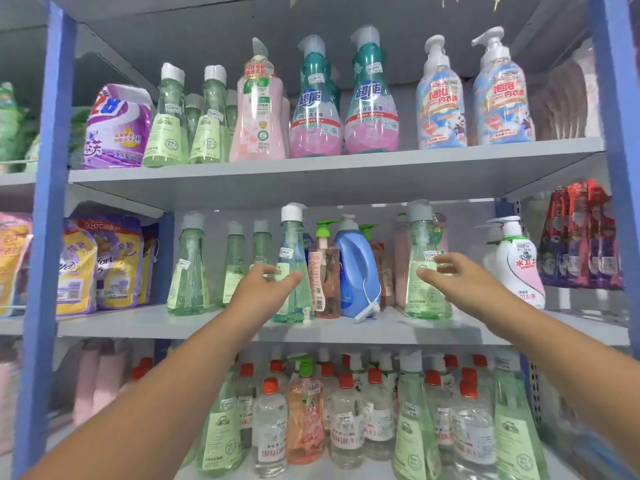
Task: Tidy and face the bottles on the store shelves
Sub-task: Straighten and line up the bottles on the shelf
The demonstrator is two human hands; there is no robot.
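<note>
On the middle shelf point(346, 329) stand two clear green pump bottles near the front edge. My left hand point(263, 289) reaches up to the left one point(292, 237), with thumb and fingers apart in front of its label; I cannot tell if they touch it. My right hand point(460, 282) is spread open against the right side of the other green bottle point(424, 296). Between the two bottles stand an orange pump bottle point(323, 282) and a blue jug point(356, 271). Further green bottles point(188, 271) stand to the left.
A white pump part point(367, 311) lies on the shelf by the blue jug. The top shelf point(311, 168) carries pink, teal and blue bottles. The bottom shelf holds several red-capped and green bottles point(346, 410). Blue uprights point(45, 237) frame the bay; refill pouches point(104, 265) sit left.
</note>
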